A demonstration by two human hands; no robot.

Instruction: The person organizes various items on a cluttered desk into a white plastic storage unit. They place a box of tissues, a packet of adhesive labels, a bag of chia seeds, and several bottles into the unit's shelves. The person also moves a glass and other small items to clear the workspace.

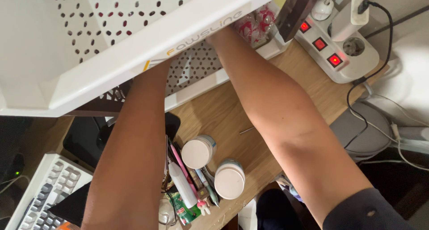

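**Both arms under the white shelf**

At the far left of the desk [214, 118] lies a keyboard [49, 190], well left of the perforated white shelf [134, 47] that I take as my landmark. My left forearm [129, 167] runs up beneath the shelf's front edge, and my left hand is out of sight behind it, so I cannot tell whether it grips anything. Below the shelf, between my arms, sit two round white jars [197, 152], side by side, with pens and tubes [185, 181] just left of them. My right forearm [286, 118] also goes under the shelf, toward a red-patterned clear container [257, 27] on the lower tier; that hand is hidden too, its grip unknowable. Right of the shelf stands a power strip [339, 51] with red lit switches.

Working blind, I judge it best to move slowly, feel before closing, and keep my elbows clear of the jars.
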